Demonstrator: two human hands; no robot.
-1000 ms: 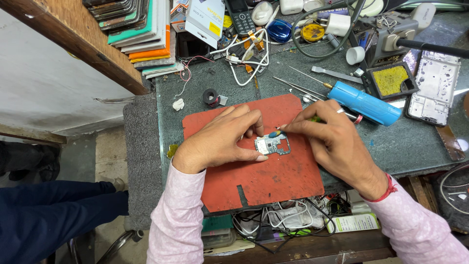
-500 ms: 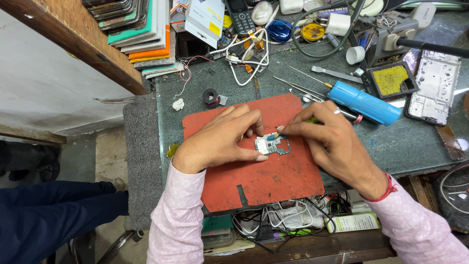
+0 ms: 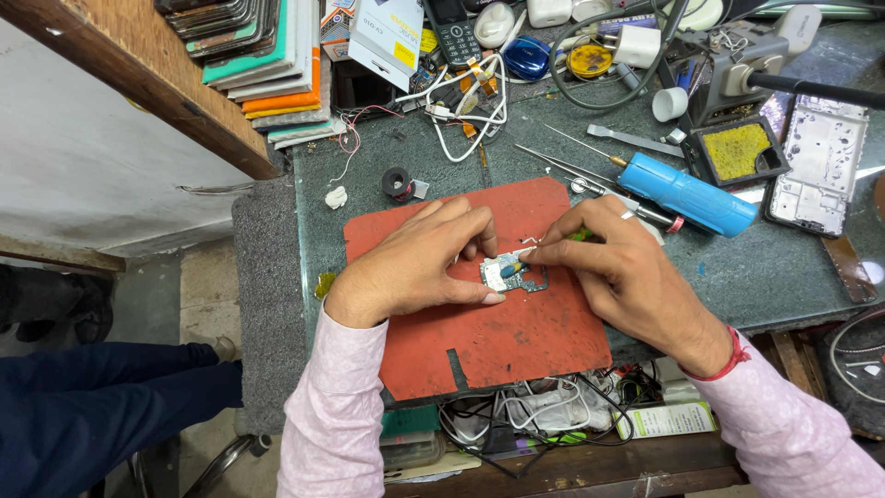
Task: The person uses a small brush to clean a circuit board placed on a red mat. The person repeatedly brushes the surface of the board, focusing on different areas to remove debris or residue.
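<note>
On the red mat (image 3: 516, 346) in the middle of the counter (image 3: 737, 277) lies a small circuit board (image 3: 513, 274), and both our hands are on it. Our left hand (image 3: 419, 263) lies flat on the mat with its fingers curled down, and its thumb and fingertips (image 3: 486, 247) press on the left side of the board to pin it in place. Our right hand (image 3: 627, 272) is pinched tight around a thin tool with a green grip (image 3: 573, 237), and the tip of the tool touches the top of the board. Just past our right hand lies a fat blue tool (image 3: 693, 194), and next to it sit a pair of tweezers (image 3: 562, 166) and a flat metal pick (image 3: 634, 140). A small black tray with a yellow sponge (image 3: 735, 150) sits near the far right, beside a bare silver phone frame (image 3: 819, 166). A little black ring (image 3: 396, 182) and a white lump (image 3: 336, 196) lie just off the top left corner of the mat. White wires (image 3: 466, 115) are tangled at the back of the counter. A stack of phone cases (image 3: 263, 60) leans at the far left, under a wooden shelf (image 3: 129, 69). We wear pink sleeves (image 3: 336, 415), and a red thread (image 3: 728, 355) is tied around our right wrist.
</note>
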